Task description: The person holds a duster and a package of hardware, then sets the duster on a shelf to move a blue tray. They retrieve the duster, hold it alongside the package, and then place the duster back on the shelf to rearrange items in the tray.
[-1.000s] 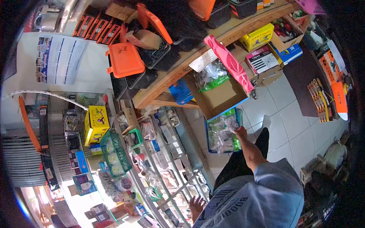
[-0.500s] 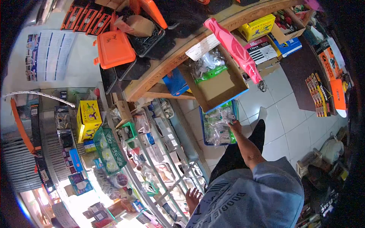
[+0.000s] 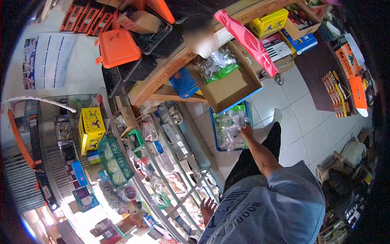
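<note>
My right hand (image 3: 246, 131) reaches down into a blue plastic basket (image 3: 216, 138). Its fingers are bent around part of the clear plastic packets (image 3: 230, 129) inside, though the exact item in them is too small to make out. Those packets have green labels and lie in a loose pile. Just above the basket, a shallow open cardboard box (image 3: 231, 90) holds more clear packets with a green header at one end. My left hand (image 3: 207, 209) hangs beside the glass display shelves, fingers spread and holding nothing.
A wooden counter edge (image 3: 162, 75) crosses the top, with a pink wrapped umbrella-like item (image 3: 248, 42) on it. Glass shelves full of goods (image 3: 174, 156) line the left. A dark cabinet (image 3: 315, 77) stands right, and mixed stock (image 3: 345, 171) piles up at lower right.
The view has shifted slightly, moving the scene up and left. My right hand stays at the packets in the basket. A blurred patch now covers part of the counter edge.
</note>
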`<state>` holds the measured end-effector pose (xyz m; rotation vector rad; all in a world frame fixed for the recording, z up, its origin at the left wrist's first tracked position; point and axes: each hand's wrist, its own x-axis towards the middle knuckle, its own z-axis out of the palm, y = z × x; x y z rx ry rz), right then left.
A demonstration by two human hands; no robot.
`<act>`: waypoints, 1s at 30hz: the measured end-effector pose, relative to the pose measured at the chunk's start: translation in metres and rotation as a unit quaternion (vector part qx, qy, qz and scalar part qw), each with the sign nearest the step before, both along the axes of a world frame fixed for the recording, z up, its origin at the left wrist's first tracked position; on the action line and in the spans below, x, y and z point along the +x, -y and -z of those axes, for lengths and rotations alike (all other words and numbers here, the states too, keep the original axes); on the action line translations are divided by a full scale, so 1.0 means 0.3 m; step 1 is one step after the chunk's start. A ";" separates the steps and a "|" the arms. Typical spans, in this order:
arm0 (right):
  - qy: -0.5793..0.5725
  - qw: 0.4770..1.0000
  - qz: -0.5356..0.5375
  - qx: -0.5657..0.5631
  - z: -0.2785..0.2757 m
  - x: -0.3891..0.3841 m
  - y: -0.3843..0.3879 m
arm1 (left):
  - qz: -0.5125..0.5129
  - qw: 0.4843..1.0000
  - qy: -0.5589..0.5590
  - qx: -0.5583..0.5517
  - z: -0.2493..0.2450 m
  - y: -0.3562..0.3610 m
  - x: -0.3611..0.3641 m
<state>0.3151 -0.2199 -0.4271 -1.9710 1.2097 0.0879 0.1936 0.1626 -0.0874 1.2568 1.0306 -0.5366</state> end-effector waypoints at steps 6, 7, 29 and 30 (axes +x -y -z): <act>-0.162 0.974 0.091 0.132 -0.272 0.089 0.042 | 0.046 0.998 0.026 0.018 -0.016 0.019 -0.050; -0.175 0.968 0.098 0.148 -0.259 0.100 0.043 | 0.056 0.998 0.028 0.016 -0.017 0.019 -0.044; -0.149 0.969 0.121 0.157 -0.149 0.151 -0.026 | 0.032 0.999 0.001 0.023 0.009 -0.071 -0.134; -0.116 0.948 0.113 0.273 -0.143 0.150 -0.015 | 0.089 0.995 0.007 0.043 -0.011 -0.065 -0.139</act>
